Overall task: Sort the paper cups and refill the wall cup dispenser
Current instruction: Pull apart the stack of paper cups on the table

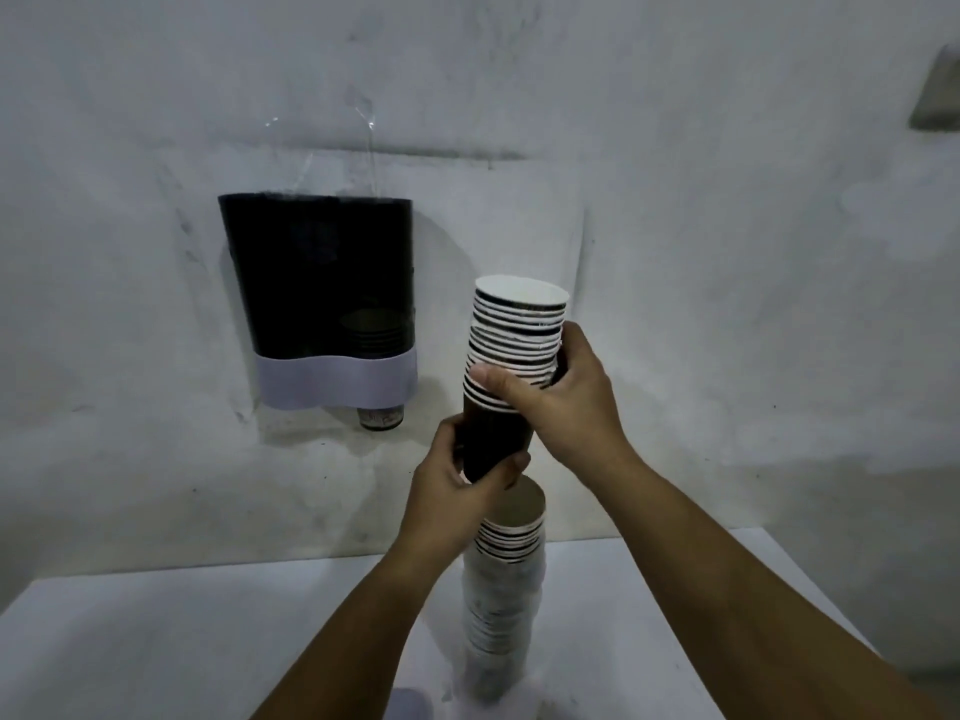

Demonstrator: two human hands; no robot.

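A stack of dark paper cups with white rims (pixel 514 330) is held upright in the air, right of the wall cup dispenser (pixel 317 272). My right hand (pixel 566 397) grips the stack around its rims. My left hand (pixel 457 485) clasps the dark body of the bottom cup from below. The dispenser is dark and see-through with a pale lilac band at its foot; a few cups show inside and one cup bottom (pixel 381 418) pokes out underneath. A taller stack of cups (pixel 504 589) stands on the table (pixel 156 641) just below my hands.
The grey plastered wall (pixel 727 304) fills the background. A pale lilac object (pixel 410 706) lies at the near table edge, cut off by the frame. A small grey fixture (pixel 937 96) sits on the wall at the upper right.
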